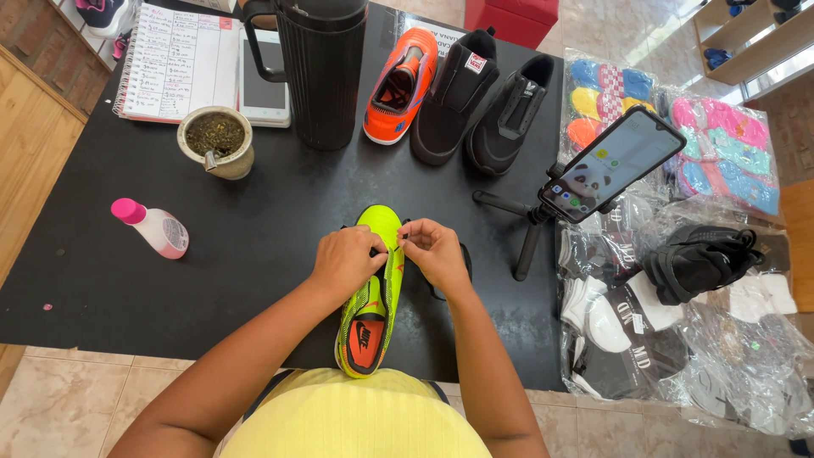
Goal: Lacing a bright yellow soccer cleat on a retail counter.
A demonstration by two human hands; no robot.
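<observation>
Black table (254,246): neon shoe (373,297) under both hands, left (346,261), right (437,250) grip pinching laces.

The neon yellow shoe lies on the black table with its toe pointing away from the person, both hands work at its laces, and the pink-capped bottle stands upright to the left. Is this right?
Not quite. In the head view the pink-capped bottle lies on its side, not upright. The rest holds: the neon yellow shoe rests on the black table, toe away from the person, with the left hand and right hand at its laces.
</observation>
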